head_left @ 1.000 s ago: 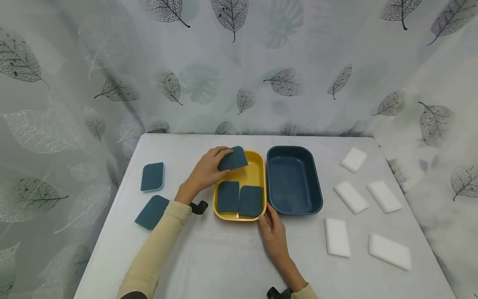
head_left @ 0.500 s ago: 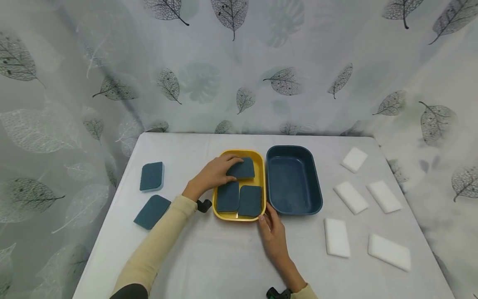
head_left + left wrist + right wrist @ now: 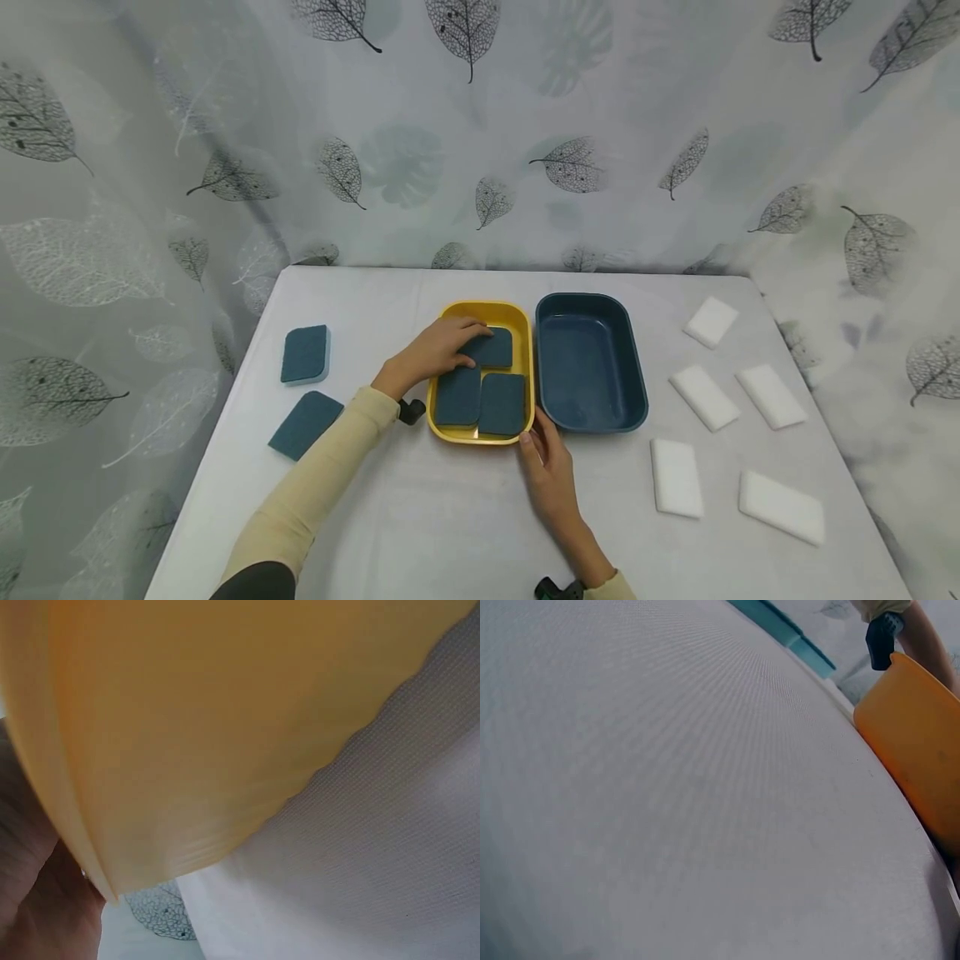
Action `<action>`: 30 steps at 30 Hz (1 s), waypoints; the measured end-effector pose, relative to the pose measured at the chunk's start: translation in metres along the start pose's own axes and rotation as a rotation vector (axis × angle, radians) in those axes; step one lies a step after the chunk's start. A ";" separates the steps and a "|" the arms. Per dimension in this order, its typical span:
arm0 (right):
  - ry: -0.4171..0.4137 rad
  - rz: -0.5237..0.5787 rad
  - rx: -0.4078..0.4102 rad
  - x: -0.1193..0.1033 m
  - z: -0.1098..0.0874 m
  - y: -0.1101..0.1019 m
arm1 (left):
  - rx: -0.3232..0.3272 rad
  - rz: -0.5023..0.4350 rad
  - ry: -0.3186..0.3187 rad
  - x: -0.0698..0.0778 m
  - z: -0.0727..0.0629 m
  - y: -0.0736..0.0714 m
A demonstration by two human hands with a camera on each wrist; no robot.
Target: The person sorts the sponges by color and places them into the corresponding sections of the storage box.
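My left hand (image 3: pixel 437 350) grips a dark blue-green sponge (image 3: pixel 497 348), thumb at its near left side and fingers over its top. This sponge lies in the far half of the yellow tray (image 3: pixel 491 313). Two similar sponges, a left one (image 3: pixel 457 397) and a right one (image 3: pixel 502 404), lie side by side in the near half. My right hand (image 3: pixel 552 479) holds the tray's near right corner, thumb in front and fingers along the right side. The left wrist view shows mostly the yellow tray's outer wall (image 3: pixel 210 735), with part of my left hand (image 3: pixel 37 892) at the edge.
A dark blue tray (image 3: pixel 588 421) stands right beside the yellow one. On the left of the white table lie two more blue-green sponges, a far one (image 3: pixel 305 353) and a near one (image 3: pixel 303 423) partly behind the left sleeve. Several white sponges (image 3: pixel 677 477) are spread on the right.
My left hand has lowered the sponge into the yellow tray's far half, moving right and toward me. The right hand has stayed at the tray's corner.
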State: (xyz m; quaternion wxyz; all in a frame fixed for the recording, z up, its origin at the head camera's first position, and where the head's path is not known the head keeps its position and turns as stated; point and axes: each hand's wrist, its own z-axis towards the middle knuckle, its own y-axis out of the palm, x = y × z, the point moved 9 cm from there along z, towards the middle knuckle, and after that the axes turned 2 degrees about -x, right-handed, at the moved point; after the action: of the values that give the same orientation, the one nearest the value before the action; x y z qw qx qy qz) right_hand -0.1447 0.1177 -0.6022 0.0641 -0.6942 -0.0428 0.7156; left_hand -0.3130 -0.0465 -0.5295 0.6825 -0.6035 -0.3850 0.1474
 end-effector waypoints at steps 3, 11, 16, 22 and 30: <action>0.002 -0.005 -0.004 -0.001 0.000 0.001 | -0.009 -0.008 -0.002 -0.001 0.000 0.002; -0.005 -0.002 -0.003 -0.003 0.000 -0.001 | -0.078 -0.006 -0.018 -0.004 0.002 0.009; -0.011 -0.006 -0.004 -0.002 0.000 -0.001 | -0.095 0.014 -0.014 -0.001 0.002 0.009; -0.008 -0.009 -0.002 -0.001 -0.001 0.000 | -0.047 0.052 0.016 0.001 0.000 0.007; -0.004 0.000 -0.008 -0.001 -0.001 0.001 | -0.023 0.028 0.012 0.000 -0.002 0.003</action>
State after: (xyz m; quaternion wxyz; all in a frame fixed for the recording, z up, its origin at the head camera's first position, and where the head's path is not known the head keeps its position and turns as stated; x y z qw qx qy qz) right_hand -0.1439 0.1164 -0.6015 0.0610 -0.6930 -0.0459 0.7168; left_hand -0.3110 -0.0471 -0.5326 0.6759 -0.6173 -0.3742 0.1489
